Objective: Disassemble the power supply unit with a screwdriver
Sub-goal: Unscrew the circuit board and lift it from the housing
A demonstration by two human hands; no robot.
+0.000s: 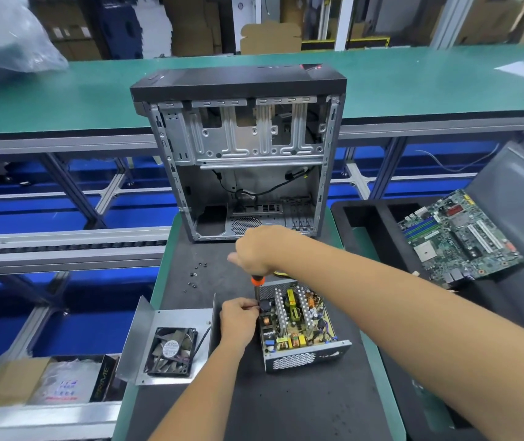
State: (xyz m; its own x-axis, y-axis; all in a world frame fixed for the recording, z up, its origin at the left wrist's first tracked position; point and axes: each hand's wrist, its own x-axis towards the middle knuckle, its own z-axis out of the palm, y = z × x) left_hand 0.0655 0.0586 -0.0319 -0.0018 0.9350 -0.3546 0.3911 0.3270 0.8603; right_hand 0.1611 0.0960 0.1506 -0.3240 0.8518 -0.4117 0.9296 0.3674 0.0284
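The opened power supply unit [302, 326] sits on the dark mat, its circuit board with coils and heat sinks exposed. Its metal cover with the black fan [171, 350] lies flipped open to the left, still joined by a wire. My right hand [259, 249] grips the handle of a screwdriver [257, 281] with an orange collar, held upright over the unit's far left corner. My left hand [238, 316] pinches at the unit's left edge, right by the screwdriver's shaft. The screwdriver tip is hidden behind my left fingers.
An empty computer case [241, 154] stands upright behind the unit. Several small black screws [195, 276] lie on the mat to the left. A motherboard [458, 240] rests on a black tray at the right. Boxes [47, 381] sit at lower left beside the conveyor.
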